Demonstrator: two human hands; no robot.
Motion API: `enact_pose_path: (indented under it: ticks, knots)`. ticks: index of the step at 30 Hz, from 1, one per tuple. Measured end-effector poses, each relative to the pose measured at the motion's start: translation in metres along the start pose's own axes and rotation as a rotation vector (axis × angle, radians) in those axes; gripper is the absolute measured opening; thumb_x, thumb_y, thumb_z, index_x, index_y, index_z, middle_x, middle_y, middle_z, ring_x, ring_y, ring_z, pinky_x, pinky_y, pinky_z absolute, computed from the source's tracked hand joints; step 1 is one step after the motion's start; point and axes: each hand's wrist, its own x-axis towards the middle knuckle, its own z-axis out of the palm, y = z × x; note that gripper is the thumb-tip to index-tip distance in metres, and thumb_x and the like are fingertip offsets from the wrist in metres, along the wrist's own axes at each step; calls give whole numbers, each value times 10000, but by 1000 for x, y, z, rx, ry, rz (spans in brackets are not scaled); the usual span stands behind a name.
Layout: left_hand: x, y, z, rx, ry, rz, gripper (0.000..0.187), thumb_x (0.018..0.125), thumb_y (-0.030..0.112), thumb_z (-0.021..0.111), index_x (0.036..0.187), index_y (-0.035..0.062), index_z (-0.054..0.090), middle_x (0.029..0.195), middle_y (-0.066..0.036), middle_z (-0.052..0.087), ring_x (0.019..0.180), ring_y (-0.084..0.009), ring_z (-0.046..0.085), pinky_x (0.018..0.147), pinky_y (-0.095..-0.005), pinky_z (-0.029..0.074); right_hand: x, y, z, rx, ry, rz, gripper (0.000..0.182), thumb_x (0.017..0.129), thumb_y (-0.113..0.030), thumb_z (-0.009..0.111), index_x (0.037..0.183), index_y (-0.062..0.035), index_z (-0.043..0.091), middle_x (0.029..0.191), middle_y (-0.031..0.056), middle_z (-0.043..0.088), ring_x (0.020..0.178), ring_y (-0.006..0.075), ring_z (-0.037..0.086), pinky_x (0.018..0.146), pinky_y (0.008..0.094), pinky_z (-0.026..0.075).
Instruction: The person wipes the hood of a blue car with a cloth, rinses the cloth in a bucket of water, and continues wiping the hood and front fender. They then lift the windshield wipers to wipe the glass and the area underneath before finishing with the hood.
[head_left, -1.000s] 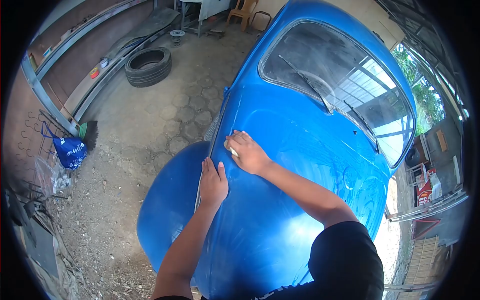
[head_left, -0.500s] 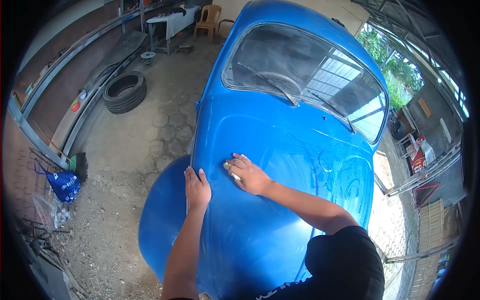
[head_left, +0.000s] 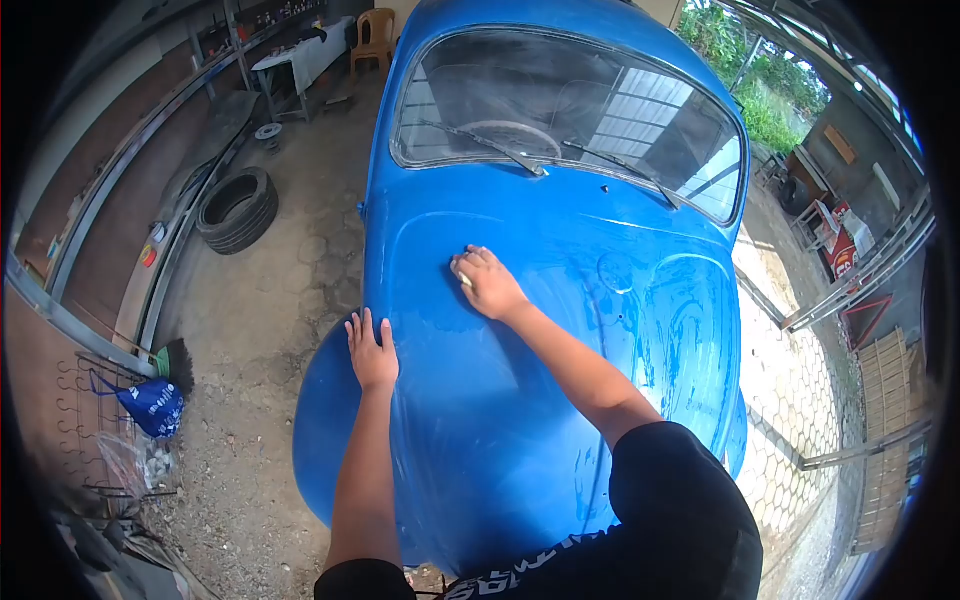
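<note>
The blue car [head_left: 520, 230] has a curved front with wet streaks on its right side. On its upper left part rests my right hand [head_left: 488, 284], its fingers wrapped round a small pale pad [head_left: 465, 279] pressed to the paint. My left hand [head_left: 373, 349] lies flat on the car's left edge, fingers spread, holding nothing. Above both hands are the windshield [head_left: 580, 110] and two wipers [head_left: 500, 148].
A loose tire [head_left: 237, 210] lies on the floor at the left. Beyond it stand a cloth-covered table [head_left: 305, 60] and an orange chair [head_left: 373, 40]. A blue bag [head_left: 152, 405] and a broom [head_left: 178, 366] are at the lower left.
My right hand has moved up the car's surface, toward the windshield, with the pale pad. My left hand stays at the left edge, its fingers more spread. The view has shifted.
</note>
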Motion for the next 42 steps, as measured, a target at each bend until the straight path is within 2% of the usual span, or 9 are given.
enact_pose_path:
  ticks: [6, 13, 16, 18, 23, 25, 27, 32, 42]
  knots:
    - [2, -3, 4, 67, 42, 178, 673, 1141, 543, 394, 1648, 103, 430, 1756, -162, 295, 1647, -310, 215, 1351, -444, 205, -125, -28, -94, -116, -224, 215, 511, 927, -198, 726, 1406, -100, 577, 1561, 132, 529, 1566, 398, 370, 1301, 563, 280]
    - [7, 11, -8, 133, -64, 361, 614, 1165, 496, 355, 1647, 125, 446, 1769, -99, 294, 1650, -294, 211, 1342, -456, 219, -27, 65, -56, -335, 172, 556, 689, 950, -200, 684, 1595, -93, 466, 1598, 174, 516, 1527, 452, 384, 1296, 547, 284]
    - [6, 11, -9, 166, -71, 352, 594, 1169, 475, 361, 1635, 123, 467, 1767, -109, 295, 1649, -299, 215, 1339, -454, 226, -32, -17, -39, -397, -85, 220, 580, 970, -274, 656, 1467, 22, 611, 1493, 168, 628, 1522, 388, 418, 1333, 504, 206]
    - [10, 7, -4, 177, -34, 347, 585, 1170, 465, 365, 1634, 124, 469, 1768, -115, 288, 1647, -302, 219, 1337, -453, 232, -78, -58, -11, -70, -110, 40, 568, 943, -251, 693, 1432, 33, 633, 1452, 159, 660, 1431, 340, 533, 1301, 437, 302]
    - [5, 9, -3, 152, -32, 325, 574, 1173, 452, 363, 1632, 124, 470, 1774, -119, 269, 1648, -290, 217, 1343, -446, 220, -105, -28, -70, 29, 53, 183, 200, 827, -118, 745, 1007, -31, 752, 980, 104, 748, 1021, 324, 640, 974, 456, 528]
    - [6, 9, -7, 130, -18, 314, 570, 1174, 445, 362, 1630, 121, 472, 1771, -124, 274, 1647, -293, 220, 1343, -448, 220, -86, -45, -86, -122, 198, 229, 90, 812, -135, 733, 856, -73, 684, 823, 73, 651, 879, 305, 592, 850, 412, 472]
    - [6, 11, -9, 124, -16, 281, 563, 1173, 437, 368, 1620, 115, 485, 1765, -127, 289, 1645, -291, 226, 1344, -447, 218, -71, -62, -74, -53, 276, 168, 182, 811, -227, 733, 923, -90, 693, 921, 95, 647, 910, 318, 572, 860, 432, 443]
    - [6, 7, -7, 117, -2, 268, 561, 1166, 442, 396, 1603, 106, 505, 1758, -133, 302, 1643, -293, 232, 1342, -448, 227, -32, -81, -42, -407, 293, 425, 545, 895, -554, 728, 1201, -103, 713, 1476, 216, 584, 1463, 503, 434, 1239, 581, 315]
    - [6, 6, -6, 103, 12, 310, 555, 1164, 425, 427, 1586, 77, 522, 1740, -149, 337, 1632, -313, 262, 1330, -462, 266, -156, -55, -75, -219, 27, 367, 258, 934, -256, 773, 1109, -82, 698, 1479, 204, 589, 1534, 521, 370, 1248, 656, 322]
